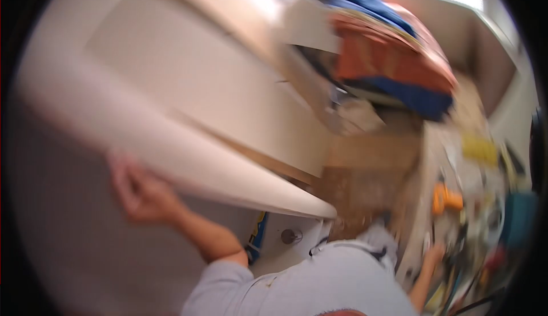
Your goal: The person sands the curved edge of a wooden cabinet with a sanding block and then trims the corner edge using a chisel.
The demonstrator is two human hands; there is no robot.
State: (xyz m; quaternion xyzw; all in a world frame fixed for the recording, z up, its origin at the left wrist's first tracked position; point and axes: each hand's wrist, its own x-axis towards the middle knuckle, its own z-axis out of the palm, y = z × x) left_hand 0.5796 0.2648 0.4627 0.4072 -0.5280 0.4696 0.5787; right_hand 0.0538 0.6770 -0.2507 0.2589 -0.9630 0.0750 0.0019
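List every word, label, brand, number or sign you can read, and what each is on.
No text can be read.
Blue-and-yellow object: any lettering is too blurred to read.
Pale shirt: small yellowish mark, too small to tell whether it is lettering.
Orange object: too blurred to show any label.

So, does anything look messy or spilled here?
Messy, yes: around the right hand, an orange thing and lots of odds and ends lie jumbled at different angles. The heap of cloth looks uneven too. I can't see a spill, but it's blurry.
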